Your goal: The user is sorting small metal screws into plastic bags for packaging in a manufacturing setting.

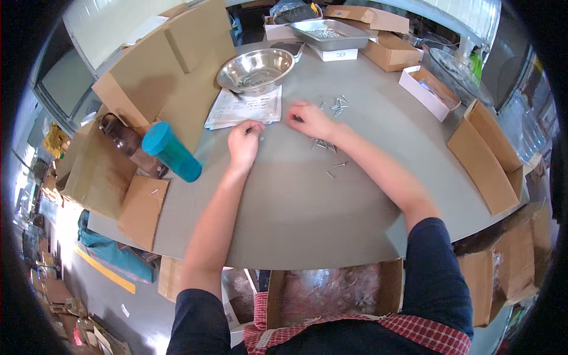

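Observation:
My left hand (pixel 244 144) is closed at the table's middle, just in front of the papers (pixel 247 111). A small dark spot shows between its thumb and fingers, too small to name. My right hand (pixel 312 120) curls closed a short way to its right, also with something dark at the fingertips that I cannot make out. Loose metal screws (pixel 338 106) lie beyond the right wrist. More screws (pixel 324 144) are partly hidden under that forearm, and a stray screw (pixel 340 164) rests nearer to me. A steel bowl (pixel 278 61) with screws inside stands on the papers' far part.
On the left are a turquoise bottle (pixel 173 152), a brown bottle (pixel 135 148) and tall cardboard (pixel 148 83). A steel tray (pixel 349 42) of small parts stands at the back. Right: a white box (pixel 423 97) and open carton (pixel 482 160). Below the edge, a carton (pixel 395 290) holds plastic bags.

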A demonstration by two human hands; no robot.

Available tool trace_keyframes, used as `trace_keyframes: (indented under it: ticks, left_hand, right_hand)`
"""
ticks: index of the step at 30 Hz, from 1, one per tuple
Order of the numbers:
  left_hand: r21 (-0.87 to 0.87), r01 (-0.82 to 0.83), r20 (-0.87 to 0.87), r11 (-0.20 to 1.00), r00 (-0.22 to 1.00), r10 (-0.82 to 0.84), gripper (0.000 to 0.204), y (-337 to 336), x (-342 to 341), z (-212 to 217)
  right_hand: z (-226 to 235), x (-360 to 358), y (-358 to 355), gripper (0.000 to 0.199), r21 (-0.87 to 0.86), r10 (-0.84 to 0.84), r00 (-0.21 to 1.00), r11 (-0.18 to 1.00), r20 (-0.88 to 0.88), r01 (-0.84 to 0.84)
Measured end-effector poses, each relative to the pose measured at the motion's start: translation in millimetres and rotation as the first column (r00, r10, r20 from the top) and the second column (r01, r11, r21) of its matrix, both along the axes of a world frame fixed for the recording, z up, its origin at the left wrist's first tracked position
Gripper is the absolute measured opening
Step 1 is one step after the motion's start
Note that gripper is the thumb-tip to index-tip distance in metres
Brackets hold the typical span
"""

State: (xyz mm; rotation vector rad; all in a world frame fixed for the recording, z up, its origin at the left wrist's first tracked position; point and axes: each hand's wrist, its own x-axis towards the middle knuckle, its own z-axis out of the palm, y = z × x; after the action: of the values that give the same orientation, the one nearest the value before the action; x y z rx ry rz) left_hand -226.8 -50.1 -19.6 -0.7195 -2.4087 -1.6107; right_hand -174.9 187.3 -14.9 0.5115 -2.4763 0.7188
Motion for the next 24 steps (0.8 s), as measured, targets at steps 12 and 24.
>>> trace_keyframes:
  ticks: [12,24]
  left_hand:
    - [0.132,0.106,0.024,0.986,0.994,-0.110,0.019,8,20,11]
    - [0.190,0.116,0.034,0.975,0.992,-0.125,0.015,-9,32,8]
  right_hand:
    - [22,52,74,0.055,-0.049,-0.359,0.933,0.932,0.040,0.360]
    - [36,141,8,0.091,0.428,-0.018,0.909,0.886,0.416,-0.178]
